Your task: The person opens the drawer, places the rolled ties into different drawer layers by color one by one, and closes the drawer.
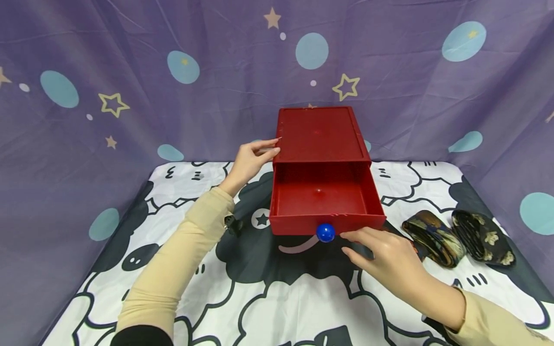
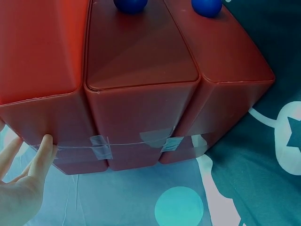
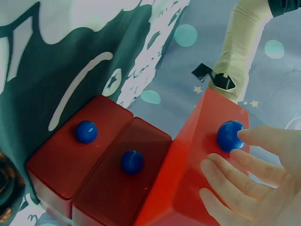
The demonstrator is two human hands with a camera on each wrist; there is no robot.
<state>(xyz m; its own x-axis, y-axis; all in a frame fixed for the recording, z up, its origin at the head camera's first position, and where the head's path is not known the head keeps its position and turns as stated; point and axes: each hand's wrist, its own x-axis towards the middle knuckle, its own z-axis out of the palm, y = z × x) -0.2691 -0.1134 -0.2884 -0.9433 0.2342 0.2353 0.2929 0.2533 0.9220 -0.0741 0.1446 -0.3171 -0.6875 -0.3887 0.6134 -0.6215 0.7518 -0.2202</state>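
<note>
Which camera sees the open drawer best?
The head view: it looks down into the open drawer. The left wrist view shows just its red outside; the right wrist view shows its outside and blue knob.

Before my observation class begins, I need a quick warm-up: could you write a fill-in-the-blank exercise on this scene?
1. The right wrist view shows ____ blue knobs.
2. The ____ drawer of the red cabinet is pulled open.
3. The person's ____ hand is at the cabinet's side, away from the knobs.
4. In the head view, folded patterned cloths lie to the cabinet's ____.

Missing words: three; top; left; right.
</note>
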